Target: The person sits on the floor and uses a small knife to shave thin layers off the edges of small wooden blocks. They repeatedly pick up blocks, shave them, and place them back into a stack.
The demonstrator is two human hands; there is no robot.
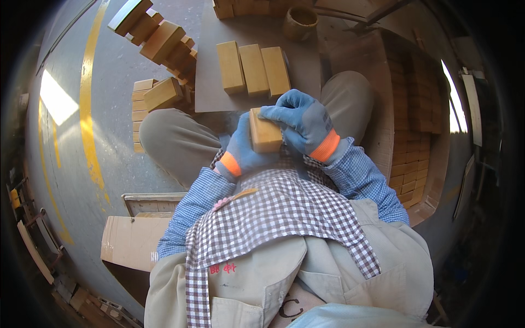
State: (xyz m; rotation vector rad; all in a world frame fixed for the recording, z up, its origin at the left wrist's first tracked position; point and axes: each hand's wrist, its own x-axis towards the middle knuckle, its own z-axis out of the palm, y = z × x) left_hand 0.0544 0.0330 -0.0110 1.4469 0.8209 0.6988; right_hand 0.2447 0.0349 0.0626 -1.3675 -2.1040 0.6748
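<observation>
head view, held block (266, 135), three blocks (254, 70) beyond, carton (380, 117) at right

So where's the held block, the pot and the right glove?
Held block (266, 134), head view: its near face.
Pot (299, 33), head view: its outer wall.
Right glove (307, 121), head view: back of the hand.

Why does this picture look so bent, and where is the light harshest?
Head view: the fisheye lens bows straight edges, like the yellow floor line, and darkens toward its rim; glare whitens a floor patch at left; the held wooden block is reasonably clear.
</observation>
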